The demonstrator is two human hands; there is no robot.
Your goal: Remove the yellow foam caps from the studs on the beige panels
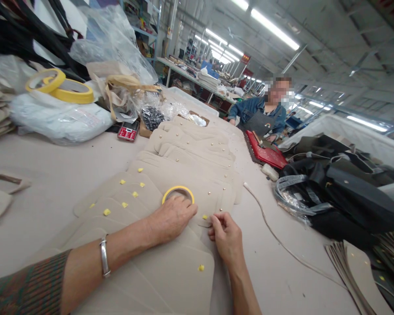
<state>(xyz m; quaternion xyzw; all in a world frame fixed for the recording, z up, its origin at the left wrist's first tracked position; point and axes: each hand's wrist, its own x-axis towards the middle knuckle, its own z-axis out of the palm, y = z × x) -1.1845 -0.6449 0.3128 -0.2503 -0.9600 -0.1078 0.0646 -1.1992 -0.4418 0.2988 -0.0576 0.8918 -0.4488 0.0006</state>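
My left hand [174, 218], with a silver bangle at its wrist, is closed over the near side of a roll of yellow tape [178, 189]. The roll lies over overlapping beige panels [170, 168] that carry small metal studs. To its right, my right hand [226, 234] pinches the edge of a beige panel [204, 223] beside a small yellow tape piece [205, 217]. More bits of yellow tape [107, 212] dot the panels on the left, and another tape bit [201, 267] marks the nearest panel. My left fingertips are partly hidden.
Two yellow tape rolls [74, 92] rest on a white plastic bag [59, 116] at the left. A red calculator [128, 131] lies behind the panels. Black bags [354, 192] and a pale cord [265, 218] are on the right. Across the table sits a person [259, 111] by a red bag [265, 151].
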